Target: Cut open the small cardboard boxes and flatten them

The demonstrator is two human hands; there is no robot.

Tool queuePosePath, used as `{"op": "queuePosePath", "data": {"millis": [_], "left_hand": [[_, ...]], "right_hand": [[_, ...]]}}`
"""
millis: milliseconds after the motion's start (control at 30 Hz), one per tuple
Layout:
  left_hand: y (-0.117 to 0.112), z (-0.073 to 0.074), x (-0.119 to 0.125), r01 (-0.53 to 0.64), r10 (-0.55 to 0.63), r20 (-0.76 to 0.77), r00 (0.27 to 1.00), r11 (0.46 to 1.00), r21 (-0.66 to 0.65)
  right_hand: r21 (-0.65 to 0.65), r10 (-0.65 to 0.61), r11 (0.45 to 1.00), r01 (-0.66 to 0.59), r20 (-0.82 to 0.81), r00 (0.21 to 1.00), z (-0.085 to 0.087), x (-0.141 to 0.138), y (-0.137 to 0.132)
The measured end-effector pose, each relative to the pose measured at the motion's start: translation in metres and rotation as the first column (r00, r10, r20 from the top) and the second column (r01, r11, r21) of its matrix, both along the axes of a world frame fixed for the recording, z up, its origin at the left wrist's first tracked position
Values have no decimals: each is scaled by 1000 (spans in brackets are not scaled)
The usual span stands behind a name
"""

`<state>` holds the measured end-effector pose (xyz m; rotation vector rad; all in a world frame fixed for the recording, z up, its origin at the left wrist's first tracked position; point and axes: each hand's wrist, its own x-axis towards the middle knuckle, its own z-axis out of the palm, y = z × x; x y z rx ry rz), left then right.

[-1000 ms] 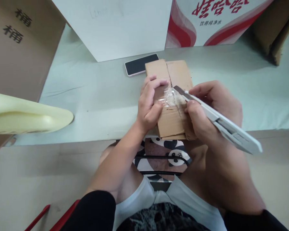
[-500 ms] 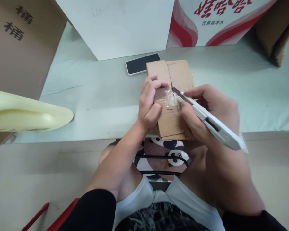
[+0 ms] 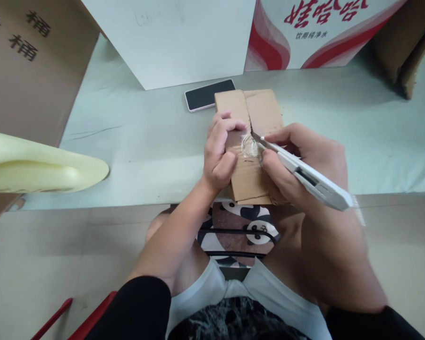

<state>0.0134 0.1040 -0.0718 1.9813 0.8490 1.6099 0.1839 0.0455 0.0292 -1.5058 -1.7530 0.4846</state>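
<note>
Cardboard box [image 3: 247, 172]: lying flat on the pale green tabletop [image 3: 156, 156], right at the near edge, with crinkled clear tape [image 3: 250, 147] across the center seam. Held along its left side by the left hand [image 3: 219, 151], fingers curled over the top and thumb pressed down nearer the body. At the right of the box, right hand [image 3: 322, 156], thumb and forefinger pinching a white utility knife [image 3: 304, 171], handle slanting away toward the near right. Blade [image 3: 258, 138] out, tip at the seam of the box beside the tape; depth in the cardboard impossible to tell. Just beyond the far left corner of the box, a dark-screened phone [image 3: 207, 96], partly hidden by it. Farther behind the box, a large white panel [image 3: 191, 42]; behind and to the right, a red-and-white carton [image 3: 304, 52] with Chinese lettering. Well left of the box, a rounded pale yellow object [image 3: 46, 165], in front of a big brown carton [image 3: 31, 89]. Well right of and beyond the box, folded brown cardboard [image 3: 396, 42].
</note>
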Motion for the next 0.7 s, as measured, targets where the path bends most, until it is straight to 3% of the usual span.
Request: {"op": "queuePosePath", "data": {"millis": [233,367,700], "left_hand": [[-2,4,1,-23,23,-11,1000,1000,7],[1,3,-1,-24,35,-115,993,995,96],[0,4,-3,-50,70,-171,983,992,115]], "right_hand": [[92,-15,996,17,-24,1000,-4,1,-8],[111,5,994,-3,-16,1000,-5,1,-8],[46,20,999,-21,29,999,0,-1,-1]]}}
